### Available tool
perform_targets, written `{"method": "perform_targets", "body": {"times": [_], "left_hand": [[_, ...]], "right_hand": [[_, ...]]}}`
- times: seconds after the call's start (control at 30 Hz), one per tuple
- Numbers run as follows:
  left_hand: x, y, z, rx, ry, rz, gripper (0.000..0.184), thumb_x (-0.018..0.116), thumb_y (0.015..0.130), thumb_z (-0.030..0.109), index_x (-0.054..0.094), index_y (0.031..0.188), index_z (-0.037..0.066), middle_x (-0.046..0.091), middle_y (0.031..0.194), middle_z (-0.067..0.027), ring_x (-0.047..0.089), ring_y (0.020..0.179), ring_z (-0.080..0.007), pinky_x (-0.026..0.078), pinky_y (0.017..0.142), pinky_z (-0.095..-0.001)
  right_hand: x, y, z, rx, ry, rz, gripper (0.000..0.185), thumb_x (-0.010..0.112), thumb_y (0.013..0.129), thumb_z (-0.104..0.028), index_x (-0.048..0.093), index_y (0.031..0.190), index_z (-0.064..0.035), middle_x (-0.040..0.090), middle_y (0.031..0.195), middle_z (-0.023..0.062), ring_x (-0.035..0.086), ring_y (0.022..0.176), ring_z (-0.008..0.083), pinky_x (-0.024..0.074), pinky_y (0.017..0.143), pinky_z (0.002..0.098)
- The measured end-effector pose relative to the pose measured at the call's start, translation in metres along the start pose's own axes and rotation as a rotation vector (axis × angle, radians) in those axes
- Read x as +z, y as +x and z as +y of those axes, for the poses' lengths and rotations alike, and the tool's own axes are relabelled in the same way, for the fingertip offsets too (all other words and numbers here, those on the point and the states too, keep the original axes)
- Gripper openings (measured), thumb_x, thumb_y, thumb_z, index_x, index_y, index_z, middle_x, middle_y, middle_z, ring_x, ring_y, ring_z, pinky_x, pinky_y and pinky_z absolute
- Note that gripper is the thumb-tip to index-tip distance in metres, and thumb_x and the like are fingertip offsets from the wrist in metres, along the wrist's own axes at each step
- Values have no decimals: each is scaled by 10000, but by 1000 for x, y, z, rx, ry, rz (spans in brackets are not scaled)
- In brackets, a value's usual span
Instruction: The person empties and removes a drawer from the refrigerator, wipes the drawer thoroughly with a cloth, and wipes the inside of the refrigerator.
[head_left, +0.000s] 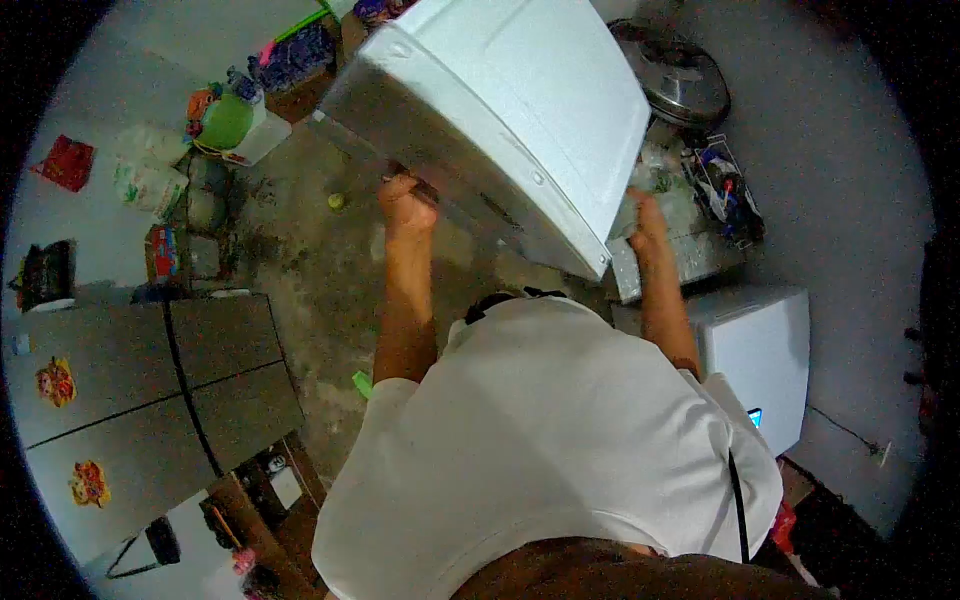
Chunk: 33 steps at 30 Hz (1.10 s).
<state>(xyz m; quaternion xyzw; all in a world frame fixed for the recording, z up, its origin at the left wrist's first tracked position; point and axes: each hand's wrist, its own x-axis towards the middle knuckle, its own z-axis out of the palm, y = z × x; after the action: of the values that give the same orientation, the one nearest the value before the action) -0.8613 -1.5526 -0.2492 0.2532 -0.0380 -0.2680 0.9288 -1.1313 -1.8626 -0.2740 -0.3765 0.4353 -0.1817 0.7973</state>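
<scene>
A large white boxy appliance or cabinet [520, 90] is tilted in front of me, its greyish side facing me. My left hand [408, 200] is closed on its lower left edge, with the fingertips partly hidden at the dark rim. At the right, my right hand [646, 215] is against the far right side of the white box, and its fingers are mostly hidden behind the edge. Plastic-wrapped items [665, 180] lie just beyond my right hand.
A grey cabinet with dark seams [110, 370] stands left. At right are a white box-shaped unit [755, 350], a large metal pot [685, 85] and a wire rack [725, 190]. A white bin [265, 138] and a small yellow-green ball [336, 201] are on the floor.
</scene>
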Motion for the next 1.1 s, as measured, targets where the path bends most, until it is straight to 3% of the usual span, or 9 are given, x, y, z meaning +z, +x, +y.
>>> {"method": "perform_targets", "body": {"times": [0.2,0.3,0.4,0.57,0.67,0.7,0.83,0.9,1.1], "left_hand": [[50,-8,20,31,371,-67,475,631,712,27,582,1184,13,651,1030,-99,631,935,-267,522,809,-393],[62,-8,28,-31,434,-63,460,648,719,12,595,1176,15,647,1048,-97,616,970,-247,498,847,-381],[70,-22,53,46,589,-135,460,707,706,47,608,1153,9,641,1057,-87,600,946,-216,483,830,-361],[51,60,80,-149,927,-214,477,769,689,111,608,1125,2,624,1106,-78,584,862,-184,487,748,-351],[70,39,95,136,878,-162,349,798,686,71,604,968,4,630,965,-97,589,811,-202,499,719,-382],[87,35,102,219,807,-133,318,810,680,48,595,910,3,630,903,-103,589,806,-206,503,725,-388],[66,15,155,448,1053,-175,298,808,675,-14,575,861,-3,621,812,-100,593,778,-212,514,694,-386],[92,-52,76,170,995,-80,255,801,699,-14,587,838,-7,644,816,-118,614,746,-214,517,651,-372],[103,-65,55,150,1300,-5,246,854,683,77,663,800,-25,665,743,-134,617,655,-204,490,608,-345]], "right_hand": [[42,-122,-115,-560,453,-255,495,507,972,-335,503,1369,-40,604,1285,133,602,1135,307,486,960,483],[132,-134,-89,-1166,-763,-295,504,468,999,-306,449,1444,-70,392,1487,187,410,1336,370,315,1106,481],[196,-148,-107,-1420,-838,-487,524,432,1024,-285,376,1507,-90,334,1563,179,299,1447,370,244,1170,430],[251,-34,-196,-1209,-661,-410,523,511,1009,-346,473,1436,-47,507,1444,114,475,1293,226,344,1094,351],[278,-1,-207,-1056,-404,-328,532,538,997,-392,544,1348,8,560,1375,182,554,1221,329,415,1042,433],[281,-29,-202,-883,-500,-310,571,548,987,-408,472,1453,-86,548,1402,112,504,1246,212,388,1047,351],[288,19,-87,-552,-316,-53,694,541,958,-512,381,1522,-143,432,1521,95,427,1356,256,312,1129,347],[171,23,0,-284,-262,-154,713,516,969,-511,320,1548,-146,386,1553,90,400,1382,253,313,1133,355],[136,-51,106,99,-181,-197,643,488,989,-445,347,1536,-139,325,1586,127,358,1423,294,300,1145,387]]}}
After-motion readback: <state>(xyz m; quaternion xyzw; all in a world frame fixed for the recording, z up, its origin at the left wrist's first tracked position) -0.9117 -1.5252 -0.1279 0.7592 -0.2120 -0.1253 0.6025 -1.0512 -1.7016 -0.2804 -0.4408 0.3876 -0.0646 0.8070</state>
